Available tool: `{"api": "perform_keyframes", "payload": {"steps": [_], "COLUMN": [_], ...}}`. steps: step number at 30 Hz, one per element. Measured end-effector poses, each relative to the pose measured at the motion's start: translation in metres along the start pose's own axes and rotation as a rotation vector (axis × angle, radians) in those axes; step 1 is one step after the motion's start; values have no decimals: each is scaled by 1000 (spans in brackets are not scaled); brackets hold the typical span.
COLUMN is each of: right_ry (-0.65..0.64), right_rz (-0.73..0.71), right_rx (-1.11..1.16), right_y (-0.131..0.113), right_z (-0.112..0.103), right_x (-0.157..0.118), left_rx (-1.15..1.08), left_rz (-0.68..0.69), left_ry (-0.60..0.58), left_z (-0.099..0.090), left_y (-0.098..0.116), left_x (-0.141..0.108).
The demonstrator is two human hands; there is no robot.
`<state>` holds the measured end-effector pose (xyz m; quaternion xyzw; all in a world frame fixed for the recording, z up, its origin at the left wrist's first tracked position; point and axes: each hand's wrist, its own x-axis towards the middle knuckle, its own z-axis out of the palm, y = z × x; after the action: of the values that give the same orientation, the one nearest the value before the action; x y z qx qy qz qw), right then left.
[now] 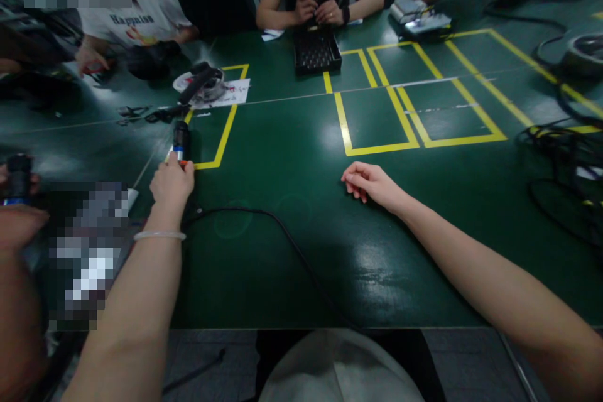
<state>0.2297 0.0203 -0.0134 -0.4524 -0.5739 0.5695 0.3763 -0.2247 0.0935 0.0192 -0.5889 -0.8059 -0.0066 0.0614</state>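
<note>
On the left of the green table, my left hand is wrapped round the lower end of a black cylindrical tool with a blue band. The tool points away from me, beside a corner of yellow tape. A pale bracelet circles my left wrist. My right hand rests near the middle of the table with its fingers curled together, just below a yellow taped rectangle. Nothing shows in its fingers.
A black cable runs from near my left wrist to the front edge. Ahead stands a black tray of small parts. Tangled cables lie at the right. Several people sit around, one hand holding a similar tool at far left.
</note>
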Motion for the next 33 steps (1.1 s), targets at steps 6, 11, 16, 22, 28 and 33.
{"api": "perform_keyframes", "payload": {"steps": [6,11,16,22,28,33], "right_ry": [10,14,18,118,57,-31], "right_rz": [8,8,9,-114,-298,-416], "right_rx": [5,13,21,-129,-394,-489], "right_y": [0,-2,-2,-9,-16,-16], "right_z": [1,2,3,6,20,31], "right_x": [0,0,1,1,-9,-13], "left_rx": [16,29,23,11,-3,-74], "left_rz": [35,102,220,370,533,619], "left_ry": [-12,8,15,-45,-26,-36], "left_z": [-3,-2,-11,-30,-37,-36], "left_y": [11,31,63,117,168,197], "left_x": [-12,-34,-70,-116,-148,-164]}}
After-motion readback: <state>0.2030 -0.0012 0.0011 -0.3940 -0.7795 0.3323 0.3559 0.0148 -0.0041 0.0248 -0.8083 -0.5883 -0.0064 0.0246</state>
